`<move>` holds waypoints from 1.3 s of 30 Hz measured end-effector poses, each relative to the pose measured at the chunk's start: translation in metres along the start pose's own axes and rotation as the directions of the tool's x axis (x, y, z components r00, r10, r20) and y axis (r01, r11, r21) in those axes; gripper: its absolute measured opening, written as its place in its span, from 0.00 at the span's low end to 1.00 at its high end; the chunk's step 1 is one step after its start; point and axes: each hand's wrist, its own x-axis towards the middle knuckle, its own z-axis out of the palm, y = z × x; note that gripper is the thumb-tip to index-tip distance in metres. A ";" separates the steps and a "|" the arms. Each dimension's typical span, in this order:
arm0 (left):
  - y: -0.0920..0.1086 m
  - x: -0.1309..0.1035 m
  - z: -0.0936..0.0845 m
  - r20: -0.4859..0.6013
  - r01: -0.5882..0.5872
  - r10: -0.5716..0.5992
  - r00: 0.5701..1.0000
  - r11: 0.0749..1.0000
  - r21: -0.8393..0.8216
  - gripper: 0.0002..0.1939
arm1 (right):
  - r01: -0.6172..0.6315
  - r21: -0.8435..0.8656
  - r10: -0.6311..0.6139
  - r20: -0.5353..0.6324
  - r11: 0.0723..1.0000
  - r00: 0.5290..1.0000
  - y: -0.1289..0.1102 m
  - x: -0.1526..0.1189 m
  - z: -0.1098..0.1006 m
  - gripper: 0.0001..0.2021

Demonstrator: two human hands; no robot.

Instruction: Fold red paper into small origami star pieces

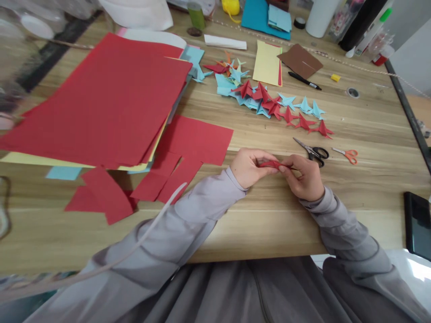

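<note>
A small folded piece of red paper [270, 164] is pinched between my two hands, a little above the wooden table. My left hand [247, 167] grips its left end between thumb and fingers. At the right end, my right hand [305, 176] closes on the paper with thumb and forefinger. Its full shape is partly covered by the fingers. Beyond my hands lie folded red paper cranes [305, 122] in a row, with light blue cranes [305, 106] behind them. Black-handled scissors [313, 151] rest just past my right hand.
Large red sheets [111, 98] are stacked at the left, with cut red strips [109, 193] in front. Orange-handled scissors [348, 154], a black pen [305, 80], brown paper [301, 61] and yellow paper [266, 63] lie farther back. A dark phone-like device [417, 222] sits at the right edge.
</note>
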 end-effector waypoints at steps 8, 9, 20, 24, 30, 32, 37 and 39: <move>0.001 0.001 0.000 0.066 -0.028 0.036 0.997 0.992 -0.119 0.19 | -0.045 -0.018 0.045 -0.014 0.999 0.999 0.001 0.002 -0.001 0.05; 0.000 0.001 0.000 0.061 -0.028 0.036 0.997 0.992 -0.120 0.19 | -0.057 -0.017 0.057 -0.013 0.998 0.998 0.001 0.002 -0.001 0.05; 0.001 0.002 0.001 0.031 0.068 -0.063 0.998 0.982 -0.177 0.19 | -0.167 0.063 0.167 -0.002 0.984 0.986 0.003 0.000 0.001 0.06; 0.002 0.003 0.000 0.057 0.087 -0.078 0.995 0.977 -0.195 0.22 | -0.256 0.147 0.257 0.009 0.955 0.966 0.007 -0.001 0.002 0.07; 0.005 0.002 0.002 0.022 -0.054 0.056 0.998 0.995 -0.083 0.17 | -0.223 0.167 0.214 0.067 0.961 0.975 0.004 0.000 0.001 0.07; 0.006 0.001 0.002 -0.001 -0.086 0.086 0.996 0.996 0.008 0.15 | -0.205 0.164 0.196 0.075 0.965 0.978 0.002 0.000 0.000 0.06; 0.006 0.003 -0.001 -0.094 -0.101 0.103 0.990 0.994 0.028 0.16 | -0.230 0.314 0.228 0.045 0.921 0.973 0.007 -0.003 0.003 0.09; 0.005 0.004 -0.002 -0.127 -0.101 0.101 0.987 0.995 0.010 0.17 | -0.251 0.340 0.262 0.012 0.906 0.965 0.011 -0.005 0.005 0.09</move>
